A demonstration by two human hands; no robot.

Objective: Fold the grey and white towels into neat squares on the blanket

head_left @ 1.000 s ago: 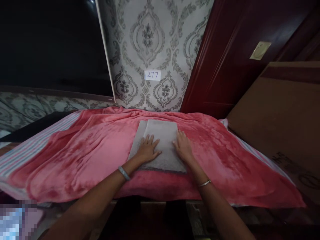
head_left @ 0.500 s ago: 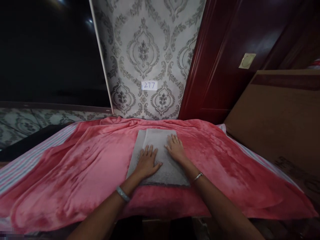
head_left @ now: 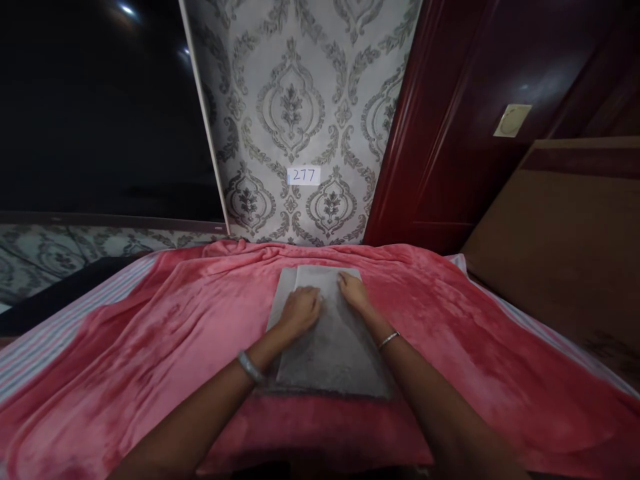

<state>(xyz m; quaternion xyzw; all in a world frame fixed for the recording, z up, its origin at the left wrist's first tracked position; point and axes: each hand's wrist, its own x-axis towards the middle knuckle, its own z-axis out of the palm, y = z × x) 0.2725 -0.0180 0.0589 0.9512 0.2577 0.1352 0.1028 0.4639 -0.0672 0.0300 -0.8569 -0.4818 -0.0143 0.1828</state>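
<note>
A folded grey cloth (head_left: 335, 353), like a towel, lies on the pink plush blanket (head_left: 215, 340), its upper layer set a little to the right of the lower one. On the upper layer, left of its middle, is my left hand (head_left: 300, 310), fingers curled in and somewhat blurred, with the fingertips pinched at the fabric. My right hand (head_left: 353, 291) is closed on the cloth near its far right corner, thumb and fingers together. A band circles my left wrist and a thin bracelet my right.
Behind the blanket stands a patterned wall with a paper label (head_left: 304, 175) reading 277. A dark screen (head_left: 100, 120) is at the left. To the right are a dark red panel (head_left: 440, 133) and a large cardboard box (head_left: 560, 233). Striped fabric (head_left: 65, 340) shows under the blanket.
Both hands lay flat with fingers spread on the grey cloth; now their fingers are curled in. My left hand has shifted slightly up and right. The view has moved a little.
</note>
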